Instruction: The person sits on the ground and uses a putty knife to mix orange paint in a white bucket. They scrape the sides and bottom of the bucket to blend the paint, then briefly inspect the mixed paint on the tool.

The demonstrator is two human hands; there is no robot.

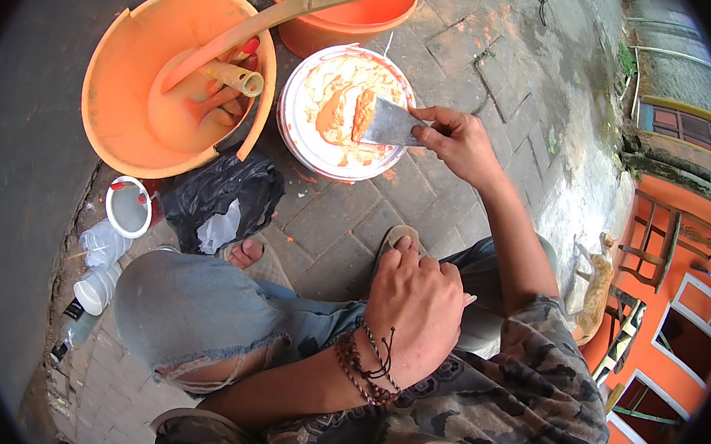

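My right hand (456, 143) grips a wide metal scraper (394, 125) between thumb and fingers. Its blade, loaded with orange paste (334, 117) along the far edge, rests on the white round lid (309, 146) of a bucket, which is smeared with the same paste. My left hand (417, 313), with braided bracelets at the wrist, is held low over my lap beside my right knee. Its fingers are curled, and the palm is hidden, so I cannot see whether anything is in it.
A broken-rimmed orange basin (117, 115) stands at the far left, holding murky orange liquid, a long stick (272, 16) and tools. Another orange tub (316, 37) is behind the lid. A black plastic bag (224, 191), white cup (129, 208) and plastic bottles lie left. A cat (594, 287) is at right.
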